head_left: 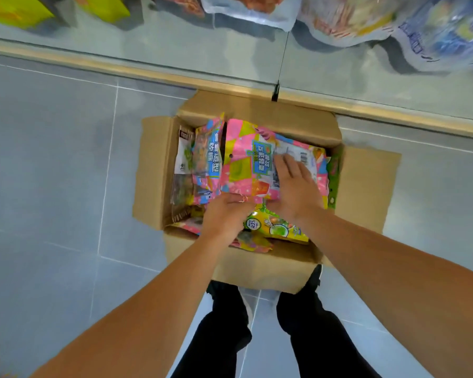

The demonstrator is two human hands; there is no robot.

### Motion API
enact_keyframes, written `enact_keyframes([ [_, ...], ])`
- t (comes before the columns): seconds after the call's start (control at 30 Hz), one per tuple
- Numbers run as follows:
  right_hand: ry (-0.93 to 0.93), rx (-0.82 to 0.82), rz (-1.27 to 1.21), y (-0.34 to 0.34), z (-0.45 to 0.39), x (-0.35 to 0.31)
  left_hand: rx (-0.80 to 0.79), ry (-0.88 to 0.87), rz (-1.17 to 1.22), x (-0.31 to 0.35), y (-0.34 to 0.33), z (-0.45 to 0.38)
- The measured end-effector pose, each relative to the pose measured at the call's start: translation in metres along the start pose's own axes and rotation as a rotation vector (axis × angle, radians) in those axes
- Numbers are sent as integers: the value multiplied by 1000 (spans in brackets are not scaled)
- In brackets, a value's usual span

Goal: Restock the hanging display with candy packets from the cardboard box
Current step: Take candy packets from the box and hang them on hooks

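Cardboard box (366, 186) (flaps open) holds candy packets (238, 159); both hands inside.

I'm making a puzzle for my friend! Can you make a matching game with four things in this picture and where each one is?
Things:
1. cardboard box
2. pink packet
3. yellow-green packet
4. right hand

Places:
A. near edge of the box, between the two wrists
B. flat on top of the pink packet
C. on the tiled floor, in front of the feet
D. on top of the pile in the box

Pairs: 1-C, 2-D, 3-A, 4-B
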State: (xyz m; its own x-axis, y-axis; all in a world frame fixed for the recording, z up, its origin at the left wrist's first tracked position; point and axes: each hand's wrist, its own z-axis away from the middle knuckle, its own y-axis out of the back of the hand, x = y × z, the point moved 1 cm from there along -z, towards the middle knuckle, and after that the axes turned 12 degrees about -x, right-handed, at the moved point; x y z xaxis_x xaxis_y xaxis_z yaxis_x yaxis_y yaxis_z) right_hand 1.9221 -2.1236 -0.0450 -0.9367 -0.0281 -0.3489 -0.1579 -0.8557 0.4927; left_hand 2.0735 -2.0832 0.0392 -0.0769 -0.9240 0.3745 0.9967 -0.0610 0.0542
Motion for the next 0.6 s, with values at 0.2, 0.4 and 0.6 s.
enact_keyframes([
  [0.2, 89, 168, -215, 15, 51, -7, -39, -66, 349, 9, 3, 15],
  [0.4, -51, 228, -859, 77, 121, -10, -121, -184, 426, 47, -5, 47],
  [0.6, -20, -211, -1439, 122, 183, -18, -121, -196, 12, 73, -15, 107],
])
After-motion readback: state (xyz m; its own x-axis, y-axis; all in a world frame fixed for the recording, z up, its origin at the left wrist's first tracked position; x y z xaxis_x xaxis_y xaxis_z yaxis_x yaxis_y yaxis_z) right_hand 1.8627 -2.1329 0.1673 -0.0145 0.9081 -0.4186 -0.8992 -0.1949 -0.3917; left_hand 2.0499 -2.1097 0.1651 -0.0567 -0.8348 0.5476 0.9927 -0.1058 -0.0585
